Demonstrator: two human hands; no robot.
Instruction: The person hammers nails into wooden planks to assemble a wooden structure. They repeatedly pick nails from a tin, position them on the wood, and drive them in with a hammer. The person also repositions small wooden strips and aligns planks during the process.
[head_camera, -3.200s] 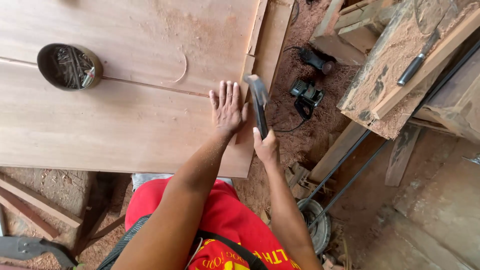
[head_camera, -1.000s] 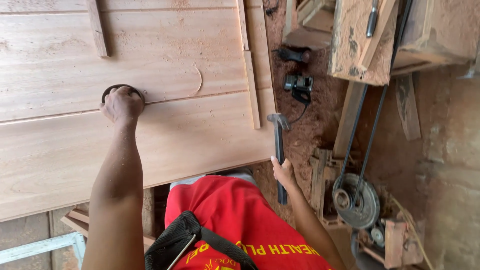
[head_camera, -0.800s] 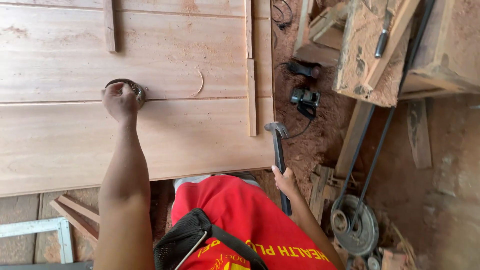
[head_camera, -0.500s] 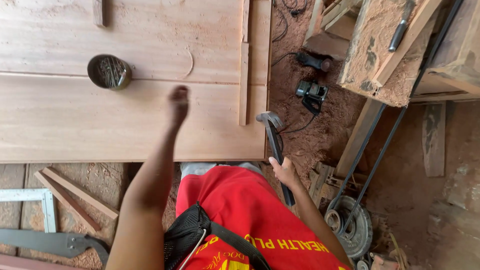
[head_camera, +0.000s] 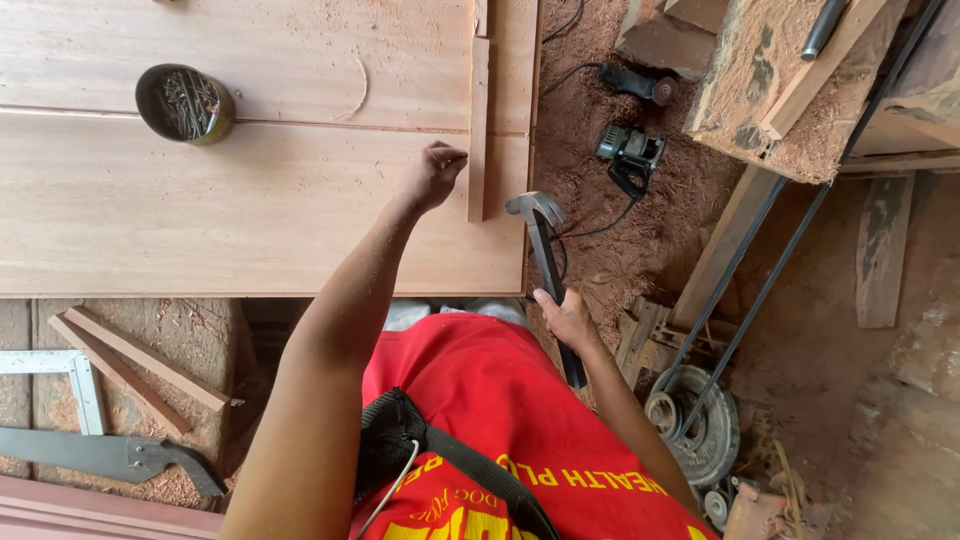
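Hammer (head_camera: 545, 262) is gripped in right hand (head_camera: 566, 318) beside the wood strip (head_camera: 479, 130), left hand (head_camera: 433, 175) pinched closed touching it

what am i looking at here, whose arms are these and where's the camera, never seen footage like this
There is no machine here. The camera sits on a person's head and looks straight down, so you see their own red shirt and both bare arms.

The left hand is closed into a loose fist, resting on the large pale wooden panel, right beside a narrow upright wooden strip. Whether its fingers pinch something small is too hard to tell.

The right hand grips the dark handle of a steel claw hammer, held off the panel's edge above the sawdust floor.

Also on the panel stands a round metal tin of nails. A black power tool lies on the sawdust, and a handsaw lies lower left.
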